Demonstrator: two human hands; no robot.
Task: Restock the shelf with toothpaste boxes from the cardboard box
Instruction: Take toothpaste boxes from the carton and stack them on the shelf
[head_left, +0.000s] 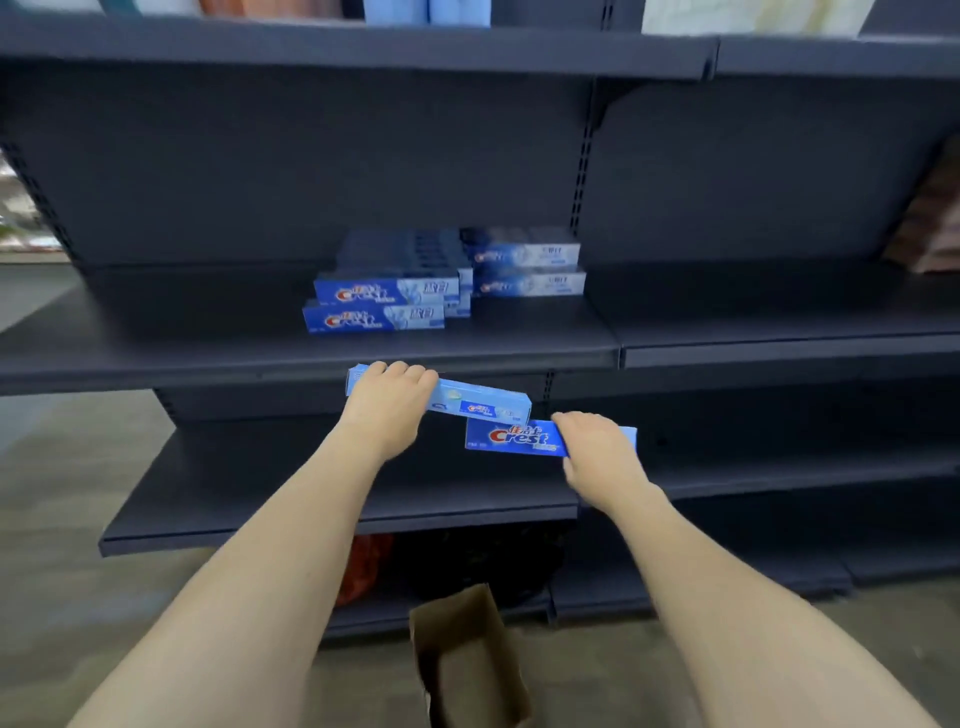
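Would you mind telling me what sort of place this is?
Probably a shop aisle: dark metal gondola shelving, stacked Crest toothpaste boxes facing out, and a cardboard box of stock on the floor.

Pretty sure I'm looking at a shop aisle: long dark metal gondola shelves (311, 358) with slotted uprights (582, 171), branded toothpaste boxes (387, 291) stacked face-out on the far side, and a cardboard box (467, 660) on the bare concrete floor (62, 467).
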